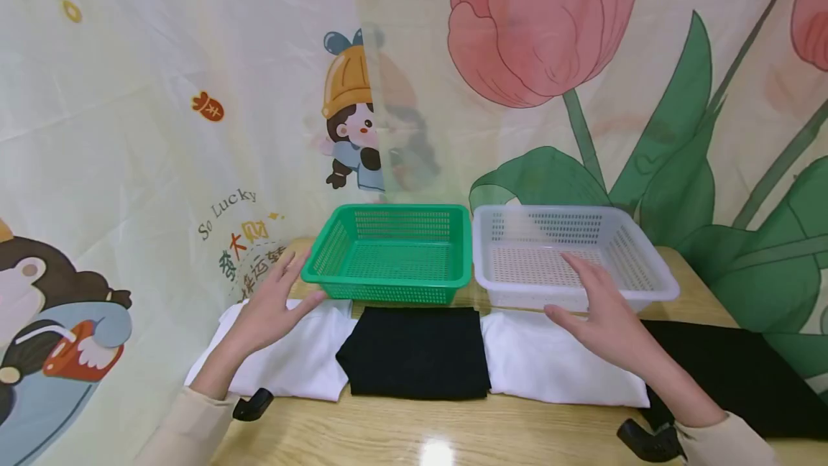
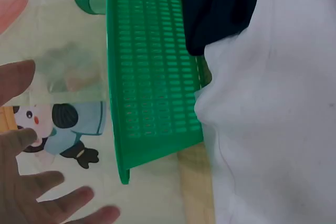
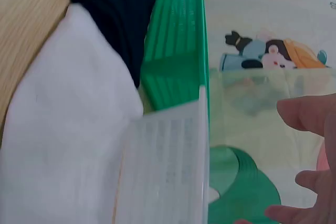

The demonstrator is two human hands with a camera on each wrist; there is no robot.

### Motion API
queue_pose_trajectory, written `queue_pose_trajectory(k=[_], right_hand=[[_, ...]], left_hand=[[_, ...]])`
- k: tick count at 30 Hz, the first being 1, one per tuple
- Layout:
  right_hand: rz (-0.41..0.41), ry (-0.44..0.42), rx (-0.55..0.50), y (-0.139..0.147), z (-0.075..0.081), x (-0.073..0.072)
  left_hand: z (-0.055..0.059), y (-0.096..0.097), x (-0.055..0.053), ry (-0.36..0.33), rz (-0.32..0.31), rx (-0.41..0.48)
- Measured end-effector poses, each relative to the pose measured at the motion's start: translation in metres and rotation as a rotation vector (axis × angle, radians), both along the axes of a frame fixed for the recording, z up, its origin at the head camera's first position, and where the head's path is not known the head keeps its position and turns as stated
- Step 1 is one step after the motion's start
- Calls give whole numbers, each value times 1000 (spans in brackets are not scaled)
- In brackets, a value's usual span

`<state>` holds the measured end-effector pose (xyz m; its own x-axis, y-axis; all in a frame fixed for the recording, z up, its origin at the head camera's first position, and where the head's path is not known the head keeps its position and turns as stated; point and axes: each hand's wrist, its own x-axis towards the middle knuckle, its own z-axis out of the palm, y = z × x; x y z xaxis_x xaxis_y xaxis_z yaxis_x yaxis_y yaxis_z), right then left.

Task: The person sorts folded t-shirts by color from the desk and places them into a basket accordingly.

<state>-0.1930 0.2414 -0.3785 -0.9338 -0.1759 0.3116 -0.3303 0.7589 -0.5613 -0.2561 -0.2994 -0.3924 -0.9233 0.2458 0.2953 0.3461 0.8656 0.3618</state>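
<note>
My left hand (image 1: 274,311) hovers with fingers spread over a folded white cloth (image 1: 291,369), left of the green plastic basket (image 1: 401,259). Fingers extended, my right hand (image 1: 611,318) is held above a second folded white cloth (image 1: 556,372), in front of the white plastic basket (image 1: 527,265). Neither hand holds anything. Between the two white cloths lies a folded black cloth (image 1: 420,354). Another black cloth (image 1: 744,380) lies at the far right, partly behind my right forearm. Both wrist views show the hands apart from the baskets and cloths.
The two baskets stand side by side at the back of the wooden table (image 1: 362,430), with the row of cloths in front of them. A printed curtain (image 1: 414,128) hangs close behind the baskets and along the left side.
</note>
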Motion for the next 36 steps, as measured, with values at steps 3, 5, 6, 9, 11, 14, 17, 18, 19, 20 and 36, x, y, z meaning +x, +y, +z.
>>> queue_pose_trajectory(k=[3,5,6,9,11,14,17,18,19,20,36], right_hand=[[52,-89,-95,-16,-1,-1],[77,-152,-151,-26,-3,-2],[85,-186,-173,-31,-5,-2],[111,-316,-258,-45,-10,-4],[124,-412,-336,-54,-16,-6],[148,-533,-458,-65,-25,-10],[167,-604,-527,-74,-34,-12],[172,-621,-545,-77,-37,-13],[172,-638,-563,-80,-39,-13],[172,-651,-578,-83,-42,-14],[119,-778,-607,-117,-62,-29]], left_hand=[[-3,-1,4,-86,-53,131],[-5,0,7,-161,-94,210],[-6,1,9,-209,-113,253],[-11,6,13,-356,-140,360],[-16,10,14,-460,-137,425],[-27,18,12,-601,-125,524],[-35,26,9,-687,-130,583],[-37,29,8,-704,-135,594],[-38,31,8,-716,-135,597],[-40,33,7,-726,-129,597],[-54,59,-8,-782,-125,474]])
